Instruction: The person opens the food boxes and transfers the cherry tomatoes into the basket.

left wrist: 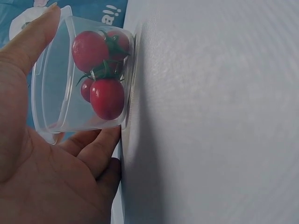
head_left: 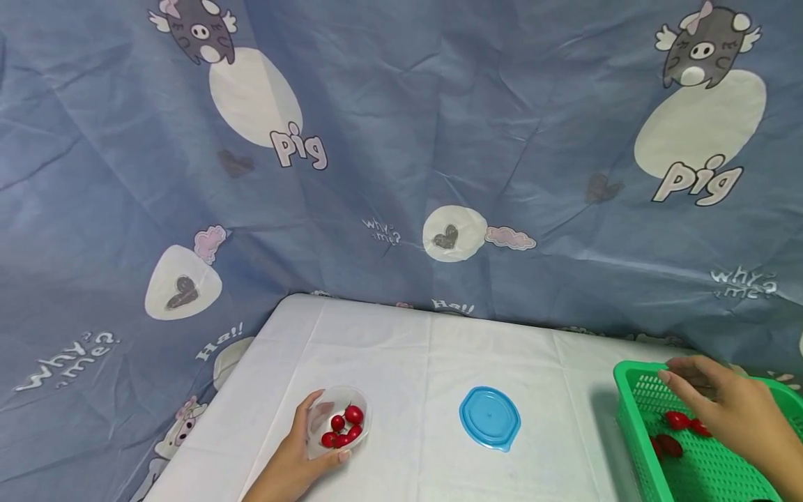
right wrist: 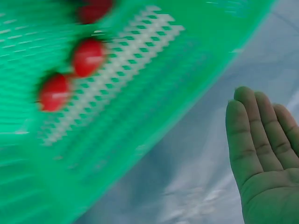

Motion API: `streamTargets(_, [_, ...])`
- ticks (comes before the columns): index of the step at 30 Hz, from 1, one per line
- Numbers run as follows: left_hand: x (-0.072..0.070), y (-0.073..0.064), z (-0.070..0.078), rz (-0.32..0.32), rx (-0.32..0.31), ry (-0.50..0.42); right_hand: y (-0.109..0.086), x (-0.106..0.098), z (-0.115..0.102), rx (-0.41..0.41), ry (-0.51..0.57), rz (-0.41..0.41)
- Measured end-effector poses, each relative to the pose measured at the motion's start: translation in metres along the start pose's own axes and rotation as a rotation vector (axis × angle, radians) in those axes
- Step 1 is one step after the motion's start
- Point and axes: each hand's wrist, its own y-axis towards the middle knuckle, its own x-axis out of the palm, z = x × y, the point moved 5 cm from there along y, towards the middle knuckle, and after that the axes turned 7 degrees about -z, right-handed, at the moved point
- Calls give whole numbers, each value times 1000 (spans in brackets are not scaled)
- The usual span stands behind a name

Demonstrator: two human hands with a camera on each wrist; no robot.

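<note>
A small clear plastic tub point(head_left: 322, 413) stands on the white table with several cherry tomatoes point(head_left: 354, 415) inside. My left hand point(head_left: 300, 453) grips it from the left, thumb on the near side and fingers round the far side. In the left wrist view the tomatoes point(left wrist: 107, 99) show green stems through the tub's wall. Over the green basket point(head_left: 646, 453) at the right hovers my right hand point(head_left: 734, 404), holding nothing. Its fingers point(right wrist: 266, 130) look straight in the right wrist view. Below it, several tomatoes point(head_left: 677, 420) lie on the basket's floor.
A blue lid point(head_left: 491, 418) with a tab lies flat on the white table point(head_left: 433, 362), between the tub and the basket. The basket's raised rim and slotted walls border the right side. Behind the table hangs a blue printed cloth point(head_left: 376, 174).
</note>
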Motion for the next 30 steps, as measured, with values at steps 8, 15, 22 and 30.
streamTargets(8, [1,1,-1,-9,8,-18,21,1,-75,-179,138,-63])
streamTargets(15, [-1,0,-1,0,10,-22,40,24,-139,-384,232,-130])
streamTargets(22, [-1,0,-2,5,9,-2,54,51,-189,-508,302,-250])
streamTargets(30, [-2,-1,-2,0,7,-8,61,85,-249,-662,332,-417])
